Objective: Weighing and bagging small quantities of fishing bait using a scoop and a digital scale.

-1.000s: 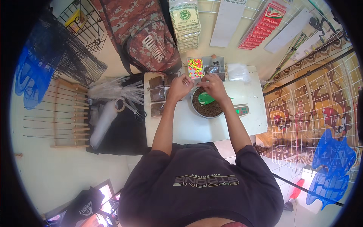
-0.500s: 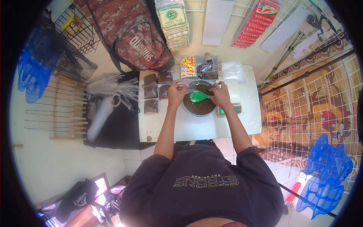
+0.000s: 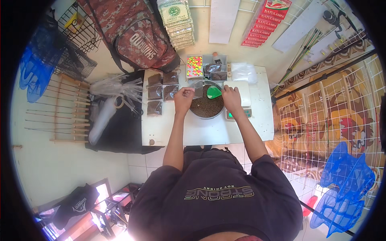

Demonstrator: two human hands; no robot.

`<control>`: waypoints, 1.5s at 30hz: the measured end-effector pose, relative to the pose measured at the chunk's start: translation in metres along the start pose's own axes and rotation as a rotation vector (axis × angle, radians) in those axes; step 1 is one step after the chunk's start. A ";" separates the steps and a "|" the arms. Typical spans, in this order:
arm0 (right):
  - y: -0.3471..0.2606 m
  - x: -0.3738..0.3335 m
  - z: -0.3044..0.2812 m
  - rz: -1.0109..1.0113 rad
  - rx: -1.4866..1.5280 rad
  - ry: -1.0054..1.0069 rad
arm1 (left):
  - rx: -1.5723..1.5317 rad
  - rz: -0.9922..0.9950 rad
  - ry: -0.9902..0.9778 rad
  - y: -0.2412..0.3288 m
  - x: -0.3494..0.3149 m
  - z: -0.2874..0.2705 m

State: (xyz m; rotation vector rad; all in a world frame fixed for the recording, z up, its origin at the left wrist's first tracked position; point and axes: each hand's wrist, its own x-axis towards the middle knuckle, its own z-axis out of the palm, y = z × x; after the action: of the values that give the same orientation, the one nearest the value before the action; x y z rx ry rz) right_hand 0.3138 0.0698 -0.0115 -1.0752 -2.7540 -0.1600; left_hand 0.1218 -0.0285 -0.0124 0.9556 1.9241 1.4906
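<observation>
Bowl (image 3: 207, 117) of brown pellets (image 3: 204, 107) sat on the white worktop (image 3: 181, 132). Left hand (image 3: 185, 97), by the bowl's left rim, pinched a clear bag (image 3: 198, 89); right hand (image 3: 232, 97), by its right rim, was closed on the handle of a green scoop (image 3: 213, 92). Scoop's load: couldn't tell. Risk, my judgement: a limp bag folding or a scoop tipping early could scatter pellets. Scale (image 3: 244, 98), right of the bowl, crowded that side; filled packets (image 3: 155, 107) lay left, a divided tray (image 3: 222, 58) beyond.
</observation>
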 end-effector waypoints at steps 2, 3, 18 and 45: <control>0.000 0.002 -0.001 -0.017 -0.040 -0.016 | 0.014 -0.005 0.006 0.002 -0.002 0.002; -0.002 0.003 0.000 -0.031 -0.038 -0.025 | 0.014 -0.002 0.011 0.002 -0.002 0.002; -0.001 -0.019 0.020 0.107 0.260 0.056 | -0.042 0.008 -0.003 -0.001 -0.005 0.007; 0.036 -0.021 -0.080 0.070 0.529 0.086 | 0.013 0.031 0.012 -0.003 -0.010 0.029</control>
State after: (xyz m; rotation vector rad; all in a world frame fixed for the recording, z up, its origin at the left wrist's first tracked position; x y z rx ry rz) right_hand 0.3637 0.0695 0.0641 -0.9797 -2.4589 0.4917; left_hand 0.1492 -0.0198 -0.0226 0.9888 1.9378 1.5067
